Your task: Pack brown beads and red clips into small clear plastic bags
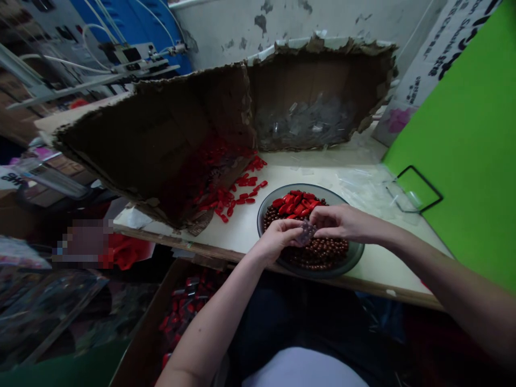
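My left hand and my right hand meet above a grey bowl. Between their fingertips is a small clear plastic piece, pinched from both sides; whether anything is inside it I cannot tell. Brown round beads fill the bowl below. On top of them, toward the bowl's back, sits a heap of glossy red pieces.
Behind the bowl stands a torn cardboard box with red pieces spilling out and clear plastic pieces in its right part. A green panel with a black wire frame borders the right. Below left, a carton holds red packed pieces.
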`<state>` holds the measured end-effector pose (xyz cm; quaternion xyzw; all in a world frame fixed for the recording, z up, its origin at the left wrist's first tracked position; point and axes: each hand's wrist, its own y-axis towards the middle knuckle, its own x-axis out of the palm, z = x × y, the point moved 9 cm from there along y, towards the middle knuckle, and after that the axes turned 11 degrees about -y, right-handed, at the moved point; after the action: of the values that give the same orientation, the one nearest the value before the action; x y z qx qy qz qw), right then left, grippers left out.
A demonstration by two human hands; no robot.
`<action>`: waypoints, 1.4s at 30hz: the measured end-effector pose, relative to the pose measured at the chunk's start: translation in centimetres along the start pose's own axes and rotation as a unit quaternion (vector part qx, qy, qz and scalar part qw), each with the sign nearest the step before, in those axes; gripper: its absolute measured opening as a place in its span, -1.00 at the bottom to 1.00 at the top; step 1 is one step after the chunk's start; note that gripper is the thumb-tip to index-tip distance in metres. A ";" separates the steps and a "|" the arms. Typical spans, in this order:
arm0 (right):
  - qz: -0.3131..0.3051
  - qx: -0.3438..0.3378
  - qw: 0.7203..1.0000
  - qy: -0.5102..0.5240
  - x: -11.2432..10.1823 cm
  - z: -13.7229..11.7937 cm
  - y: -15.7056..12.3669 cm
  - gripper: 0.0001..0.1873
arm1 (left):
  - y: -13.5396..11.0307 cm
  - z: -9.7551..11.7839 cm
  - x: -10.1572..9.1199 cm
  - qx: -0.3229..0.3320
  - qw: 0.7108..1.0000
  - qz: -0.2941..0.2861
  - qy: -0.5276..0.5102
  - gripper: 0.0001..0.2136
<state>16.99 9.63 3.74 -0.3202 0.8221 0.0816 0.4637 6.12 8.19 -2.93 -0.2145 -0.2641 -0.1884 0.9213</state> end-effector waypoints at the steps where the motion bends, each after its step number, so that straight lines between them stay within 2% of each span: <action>1: 0.007 0.009 1.000 0.011 -0.1 0.3 -0.1 -0.79 | 0.1 0.0 -0.1 0.003 1.000 0.003 -0.004 -0.62; 4: 0.023 0.036 0.997 0.060 -0.6 1.8 -0.5 -0.69 | 0.5 0.3 -0.6 0.019 1.000 0.010 -0.021 -0.61; 6: 0.012 0.051 0.995 0.084 -0.6 3.1 -0.9 -0.66 | 0.6 1.2 -1.3 0.047 0.998 0.020 -0.040 -0.62; 10: -0.017 0.076 0.997 0.006 0.2 5.4 -0.9 -0.72 | 0.5 4.0 -3.2 0.125 0.987 0.053 -0.082 -0.67; 12: 0.031 0.088 0.995 -0.040 0.1 5.9 0.1 -0.75 | 0.4 5.1 -4.0 0.158 0.980 0.076 -0.091 -0.69; 14: 0.105 0.104 0.987 -0.059 -0.2 6.0 1.6 -0.77 | 0.4 5.7 -4.6 0.184 0.973 0.093 -0.099 -0.70; 17: 0.161 0.115 0.975 -0.098 0.1 5.5 4.4 -0.79 | 0.7 5.6 -4.6 0.200 0.971 0.096 -0.094 -0.73; 20: 0.143 0.105 0.976 -0.125 0.7 5.1 6.7 -0.82 | 1.0 5.0 -4.5 0.201 0.973 0.088 -0.074 -0.76; 24: 0.117 0.088 0.983 -0.108 0.8 5.7 7.2 -0.83 | 1.2 4.6 -5.0 0.215 0.971 0.089 -0.064 -0.76; 27: 0.104 0.078 0.990 -0.062 0.9 6.8 6.2 -0.85 | 1.3 4.6 -5.0 0.216 0.971 0.092 -0.051 -0.76; 31: 0.106 0.078 0.988 0.079 0.5 7.5 4.1 -0.77 | 1.1 4.9 -4.2 0.206 0.973 0.102 -0.008 -0.77; 35: 0.124 0.064 0.971 0.194 -0.7 5.4 1.9 -0.73 | 1.1 4.6 -2.6 0.190 0.978 0.082 0.018 -0.78; 39: 0.185 0.046 0.951 0.242 -2.2 3.1 0.7 -0.69 | 1.3 3.4 -1.1 0.158 0.986 0.060 0.013 -0.75; 42: 0.202 0.042 0.939 0.275 -2.4 2.4 0.6 -0.66 | 1.3 2.5 -0.3 0.131 0.990 0.053 0.014 -0.72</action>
<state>19.22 12.19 4.23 -0.1375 0.9676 0.0481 0.2061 5.44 10.58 -1.55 -0.1033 -0.2617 -0.1064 0.9537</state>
